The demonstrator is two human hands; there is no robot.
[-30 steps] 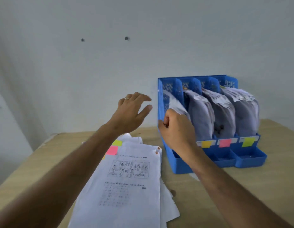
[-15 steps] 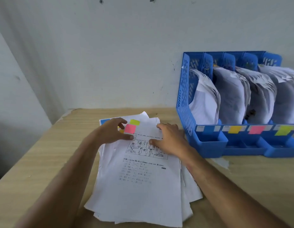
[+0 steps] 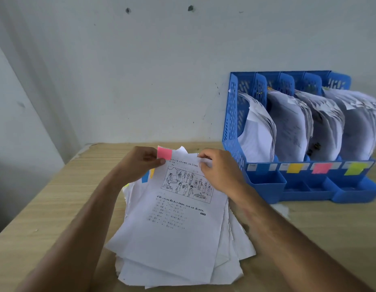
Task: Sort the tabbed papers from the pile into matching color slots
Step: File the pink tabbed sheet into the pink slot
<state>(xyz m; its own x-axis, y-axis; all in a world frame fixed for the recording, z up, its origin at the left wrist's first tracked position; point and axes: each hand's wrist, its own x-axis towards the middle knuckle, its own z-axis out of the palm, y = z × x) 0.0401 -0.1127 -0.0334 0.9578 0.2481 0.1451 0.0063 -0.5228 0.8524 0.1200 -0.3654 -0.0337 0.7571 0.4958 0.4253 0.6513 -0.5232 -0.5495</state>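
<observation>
Head view: pile of papers (image 3: pixel 174 239) lies on the wooden table (image 3: pixel 46 207), just left of the blue file organizer (image 3: pixel 233 127).

Top sheet (image 3: pixel 183 211) sits on the pile, printed with a line drawing of people and rows of text. Pink tab (image 3: pixel 164 153) stuck at its far-left corner, farther from the organizer than the sheet's right corner.

Left hand (image 3: pixel 138 163): fingers curled, thumb and forefinger pinching the sheet's far-left corner right beside the pink tab.

Right hand (image 3: pixel 218 169): fingers curled, pinching the sheet's far-right corner, on the organizer side. Far edge of the sheet looks slightly raised off the pile; near edge lies flat on it.

Blue tab (image 3: pixel 145 177) and orange tab (image 3: pixel 152 173) stick out from lower sheets, under the left hand. A yellow-green bit shows below them, too small to tell.

Organizer: four slots, all packed with curved sheets. Front labels, left to right: a slot label whose colour I cannot make out, orange label (image 3: pixel 294 168), pink label (image 3: pixel 321 167), yellow-green label (image 3: pixel 355 169).

Organizer backs onto the white wall (image 3: pixel 140 70).
</observation>
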